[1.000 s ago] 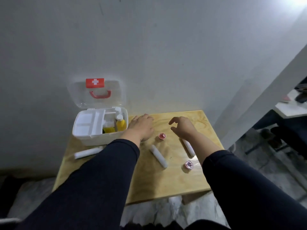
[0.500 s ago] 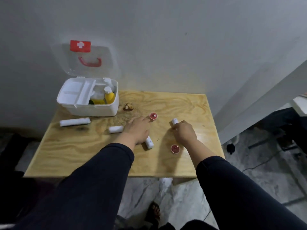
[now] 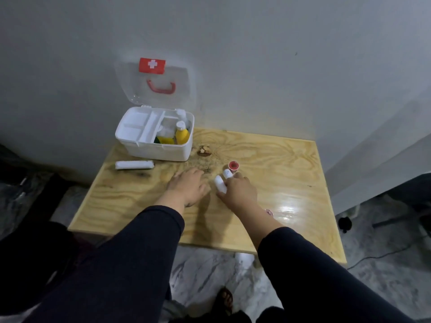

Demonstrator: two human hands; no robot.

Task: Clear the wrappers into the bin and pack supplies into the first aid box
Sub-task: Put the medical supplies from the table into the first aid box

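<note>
Right hand (image 3: 239, 194) grips two white cylindrical gauze rolls (image 3: 220, 184), gathering them for the open white plastic first aid box (image 3: 155, 134) at 10 o'clock; left hand (image 3: 186, 187) grip unclear.

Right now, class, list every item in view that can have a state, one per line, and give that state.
White plastic first aid box: lid raised, open.
Yellow bottle: upright in the box, capped.
Long white bandage roll: lying on the wooden table.
Two white rolls: gripped by the right hand.
Red tape roll: on the table.
Left hand: flat on the table.
</note>
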